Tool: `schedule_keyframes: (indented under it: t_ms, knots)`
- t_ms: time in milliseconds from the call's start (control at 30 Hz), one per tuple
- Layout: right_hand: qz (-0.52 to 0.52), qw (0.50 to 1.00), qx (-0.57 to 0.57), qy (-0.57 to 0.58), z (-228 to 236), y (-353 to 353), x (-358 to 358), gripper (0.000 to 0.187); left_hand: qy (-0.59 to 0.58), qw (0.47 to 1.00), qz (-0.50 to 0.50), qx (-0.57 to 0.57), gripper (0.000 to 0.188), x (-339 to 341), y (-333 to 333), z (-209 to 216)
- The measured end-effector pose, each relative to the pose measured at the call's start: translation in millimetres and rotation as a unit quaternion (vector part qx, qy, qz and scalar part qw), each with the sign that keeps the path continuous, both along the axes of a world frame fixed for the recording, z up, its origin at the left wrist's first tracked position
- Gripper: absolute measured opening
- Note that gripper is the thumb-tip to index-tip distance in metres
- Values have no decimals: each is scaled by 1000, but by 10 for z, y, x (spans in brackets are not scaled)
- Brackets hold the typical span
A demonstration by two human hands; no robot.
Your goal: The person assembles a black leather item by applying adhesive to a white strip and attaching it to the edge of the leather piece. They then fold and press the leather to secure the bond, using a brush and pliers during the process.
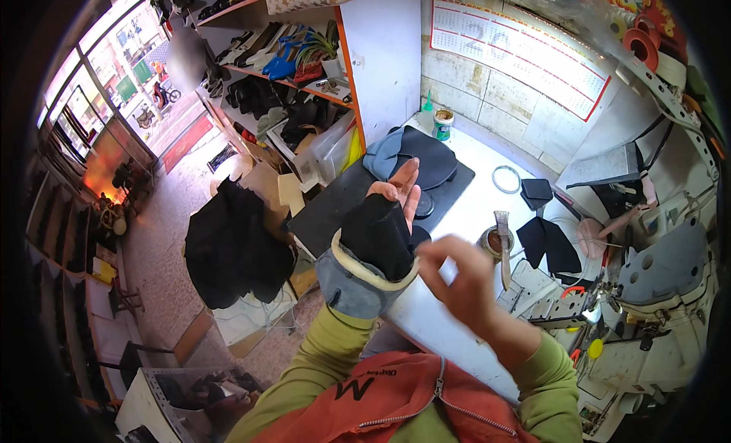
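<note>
Left hand tucked inside a grey-and-black shoe upper, fingers poking out the far end. Long axis running from the cream-rimmed opening near the chest up toward the black mat. Right hand just beside it, fingers loosely curled, gripping nothing. White bench underneath.

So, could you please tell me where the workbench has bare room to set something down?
White bench is bare between the black mat and the glue pot. It is crowded right of the pot, toward the sewing machine.
</note>
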State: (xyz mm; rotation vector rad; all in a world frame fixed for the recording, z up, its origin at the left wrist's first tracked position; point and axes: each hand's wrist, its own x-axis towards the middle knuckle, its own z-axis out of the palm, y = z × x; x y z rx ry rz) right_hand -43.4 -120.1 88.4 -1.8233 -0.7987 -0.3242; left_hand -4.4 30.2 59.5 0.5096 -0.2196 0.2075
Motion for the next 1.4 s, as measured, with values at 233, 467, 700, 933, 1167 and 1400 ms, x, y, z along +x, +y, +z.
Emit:
schedule_keyframes:
  t_ms: [233, 467, 700, 933, 1167, 1400]
  knots:
    - [165, 942, -47, 288, -87, -59, 590, 13, 47, 985, 6, 164, 17, -49, -16, 48]
    - [239, 945, -56, 215, -19, -8, 636, 13, -40, 942, -18, 333, 53, -116, 11, -116]
    - [256, 924, -19, 282, 245, -182, 644, 13, -169, 592, 137, 776, 37, -350, 166, 238]
    - [161, 919, 149, 327, 34, -113, 608, 7, 102, 920, -28, 377, 42, -922, 622, -488]
    - [221, 876, 183, 387, -219, -90, 467, 14, 108, 977, -125, -133, 64, -729, 627, -493]
    - [270, 670, 266, 638, -468, -328, 420, 48, 151, 980, -122, 44, 51, -788, 615, -576]
